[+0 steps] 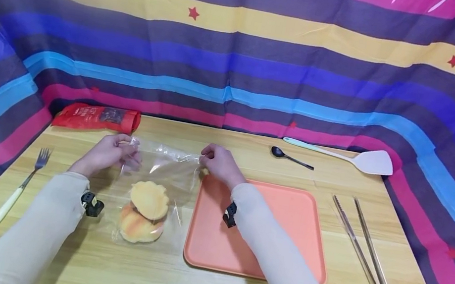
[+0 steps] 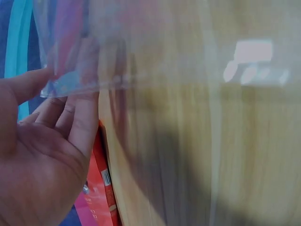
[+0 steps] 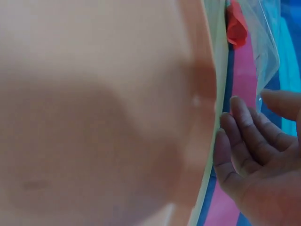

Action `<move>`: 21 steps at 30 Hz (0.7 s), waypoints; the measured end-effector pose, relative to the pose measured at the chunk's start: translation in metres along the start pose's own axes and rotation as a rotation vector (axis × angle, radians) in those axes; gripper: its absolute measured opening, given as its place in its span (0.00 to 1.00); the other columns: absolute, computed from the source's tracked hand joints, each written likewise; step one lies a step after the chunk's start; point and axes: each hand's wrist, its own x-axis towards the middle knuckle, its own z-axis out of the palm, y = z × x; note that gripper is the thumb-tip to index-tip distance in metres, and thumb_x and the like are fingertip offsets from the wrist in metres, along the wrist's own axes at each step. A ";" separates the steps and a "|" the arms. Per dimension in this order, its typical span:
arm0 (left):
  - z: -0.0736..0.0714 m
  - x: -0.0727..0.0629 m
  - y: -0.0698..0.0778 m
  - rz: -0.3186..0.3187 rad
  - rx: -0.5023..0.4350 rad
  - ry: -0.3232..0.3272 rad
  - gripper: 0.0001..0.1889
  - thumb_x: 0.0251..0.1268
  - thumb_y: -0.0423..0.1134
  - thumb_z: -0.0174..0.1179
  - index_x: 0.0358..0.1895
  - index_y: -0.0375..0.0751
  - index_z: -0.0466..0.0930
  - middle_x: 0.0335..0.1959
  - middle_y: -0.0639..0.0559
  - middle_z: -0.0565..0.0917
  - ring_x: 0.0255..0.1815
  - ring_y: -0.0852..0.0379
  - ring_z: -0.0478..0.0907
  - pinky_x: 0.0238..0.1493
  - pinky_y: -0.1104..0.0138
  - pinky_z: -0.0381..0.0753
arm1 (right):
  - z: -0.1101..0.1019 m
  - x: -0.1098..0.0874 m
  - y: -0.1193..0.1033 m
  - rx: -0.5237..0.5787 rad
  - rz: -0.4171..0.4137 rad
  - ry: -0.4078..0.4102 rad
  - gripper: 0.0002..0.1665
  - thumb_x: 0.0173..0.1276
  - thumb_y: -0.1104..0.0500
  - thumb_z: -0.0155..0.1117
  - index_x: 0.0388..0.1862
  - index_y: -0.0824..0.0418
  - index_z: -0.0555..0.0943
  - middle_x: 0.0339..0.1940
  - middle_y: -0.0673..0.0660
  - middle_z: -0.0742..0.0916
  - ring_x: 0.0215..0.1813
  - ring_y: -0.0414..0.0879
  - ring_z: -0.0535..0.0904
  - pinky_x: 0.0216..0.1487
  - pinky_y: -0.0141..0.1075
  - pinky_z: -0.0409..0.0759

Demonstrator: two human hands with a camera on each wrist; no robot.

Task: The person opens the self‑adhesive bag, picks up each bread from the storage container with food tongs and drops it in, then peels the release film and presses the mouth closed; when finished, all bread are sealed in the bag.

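Note:
A clear plastic bag (image 1: 165,162) holds two bread pieces: a pale scalloped bun (image 1: 149,199) on top and a browned bun (image 1: 140,228) partly under it. My left hand (image 1: 110,152) pinches the bag's upper left corner between thumb and fingers; in the left wrist view, the film (image 2: 141,52) stretches rightward from that hand (image 2: 51,141). At the upper right corner, my right hand (image 1: 221,163) pinches the bag's edge. The right wrist view has the thumb of this hand (image 3: 263,155) at the film's corner, its other fingers loosely bent.
Under my right forearm lies a pink tray (image 1: 276,230). Metal tongs (image 1: 364,255) rest to its right. A black spoon (image 1: 292,158) and a white spatula (image 1: 369,160) lie at the back. On the left are a red pouch (image 1: 87,117) and a fork (image 1: 21,188).

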 end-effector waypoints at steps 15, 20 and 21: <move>-0.004 -0.017 0.006 0.027 0.087 0.041 0.36 0.80 0.55 0.40 0.70 0.22 0.54 0.59 0.23 0.73 0.55 0.34 0.77 0.50 0.55 0.82 | -0.025 -0.019 0.009 -0.001 0.002 0.003 0.18 0.79 0.50 0.51 0.55 0.61 0.78 0.46 0.55 0.84 0.48 0.48 0.81 0.50 0.39 0.80; -0.007 -0.039 0.008 0.016 0.280 0.090 0.36 0.80 0.56 0.36 0.71 0.23 0.54 0.63 0.23 0.68 0.63 0.29 0.66 0.62 0.42 0.69 | -0.055 -0.040 0.017 -0.154 -0.001 -0.055 0.23 0.79 0.49 0.51 0.61 0.63 0.76 0.54 0.58 0.83 0.56 0.50 0.78 0.59 0.44 0.75; -0.007 -0.043 0.009 0.011 0.327 0.099 0.36 0.80 0.56 0.36 0.71 0.23 0.54 0.64 0.23 0.66 0.65 0.28 0.64 0.63 0.39 0.65 | -0.063 -0.046 0.019 -0.191 0.005 -0.065 0.25 0.79 0.48 0.51 0.63 0.64 0.75 0.57 0.59 0.82 0.59 0.51 0.76 0.62 0.45 0.73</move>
